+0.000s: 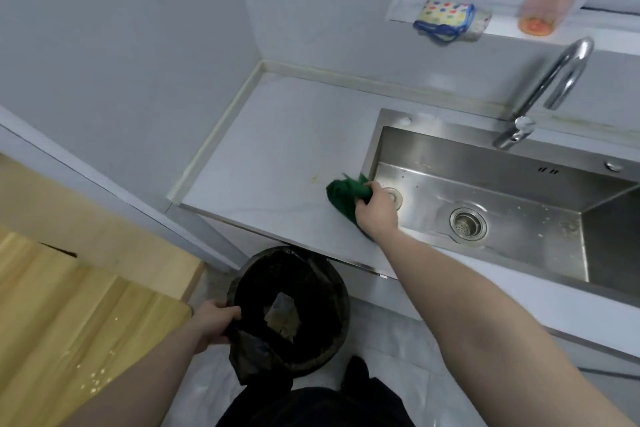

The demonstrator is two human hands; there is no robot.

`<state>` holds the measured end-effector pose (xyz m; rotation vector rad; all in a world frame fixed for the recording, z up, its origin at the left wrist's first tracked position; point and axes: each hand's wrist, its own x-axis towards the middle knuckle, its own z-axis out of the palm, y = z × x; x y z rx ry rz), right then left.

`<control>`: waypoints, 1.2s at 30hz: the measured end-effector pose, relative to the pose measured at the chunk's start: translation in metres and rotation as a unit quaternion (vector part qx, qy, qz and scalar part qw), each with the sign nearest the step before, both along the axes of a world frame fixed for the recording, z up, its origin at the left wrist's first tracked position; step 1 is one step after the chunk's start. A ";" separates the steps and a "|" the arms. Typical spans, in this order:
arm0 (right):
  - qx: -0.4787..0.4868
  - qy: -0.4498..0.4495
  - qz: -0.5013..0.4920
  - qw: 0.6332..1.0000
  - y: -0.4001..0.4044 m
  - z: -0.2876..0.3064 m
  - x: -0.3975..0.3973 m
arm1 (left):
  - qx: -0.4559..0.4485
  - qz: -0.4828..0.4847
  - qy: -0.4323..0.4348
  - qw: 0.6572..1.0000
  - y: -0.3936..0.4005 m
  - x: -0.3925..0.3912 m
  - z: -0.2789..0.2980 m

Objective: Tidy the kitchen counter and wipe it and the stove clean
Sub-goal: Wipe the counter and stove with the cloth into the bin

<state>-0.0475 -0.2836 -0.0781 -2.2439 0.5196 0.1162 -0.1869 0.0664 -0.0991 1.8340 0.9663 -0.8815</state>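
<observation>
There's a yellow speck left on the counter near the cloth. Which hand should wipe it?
Right. The right hand already grips the green cloth beside the yellow speck; the left hand holds the bin.

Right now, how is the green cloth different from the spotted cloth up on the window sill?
The green cloth is plain dark green; the spotted cloth is pale with coloured dots and blue trim. The green cloth is bunched in the grip of the right hand on the counter beside the sink; the spotted cloth lies untouched on the window sill, hanging partly over its edge. Both are crumpled rather than spread flat.
</observation>
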 end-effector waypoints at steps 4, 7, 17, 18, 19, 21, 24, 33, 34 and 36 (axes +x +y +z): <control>-0.043 0.003 -0.040 0.998 0.010 0.002 0.051 | -0.003 -0.040 0.008 0.999 0.018 0.019 -0.002; -0.034 0.015 -0.055 0.998 0.017 -0.009 0.086 | -0.003 -0.066 0.019 0.998 0.036 0.036 -0.008; -0.164 0.142 0.053 0.975 0.048 -0.048 0.135 | -0.052 -0.137 0.045 0.988 0.074 0.079 -0.036; -0.170 0.152 0.063 0.971 0.050 -0.050 0.137 | -0.056 -0.144 0.048 0.987 0.077 0.083 -0.040; -0.173 0.158 0.074 0.969 0.051 -0.054 0.138 | -0.056 -0.154 0.052 0.985 0.081 0.086 -0.044; -0.169 0.166 0.098 0.967 0.054 -0.058 0.139 | -0.055 -0.166 0.055 0.983 0.084 0.091 -0.047; -0.168 0.160 0.134 0.964 0.067 -0.057 0.135 | -0.056 -0.166 0.063 0.983 0.089 0.098 -0.050; -0.188 0.110 0.259 0.941 0.134 -0.042 0.050 | -0.051 -0.197 0.066 0.977 0.099 0.112 -0.044; -0.183 0.106 0.271 0.939 0.142 -0.042 0.038 | -0.054 -0.197 0.067 0.977 0.099 0.113 -0.043; -0.170 0.090 0.297 0.935 0.159 -0.041 0.011 | -0.059 -0.196 0.064 0.977 0.100 0.114 -0.041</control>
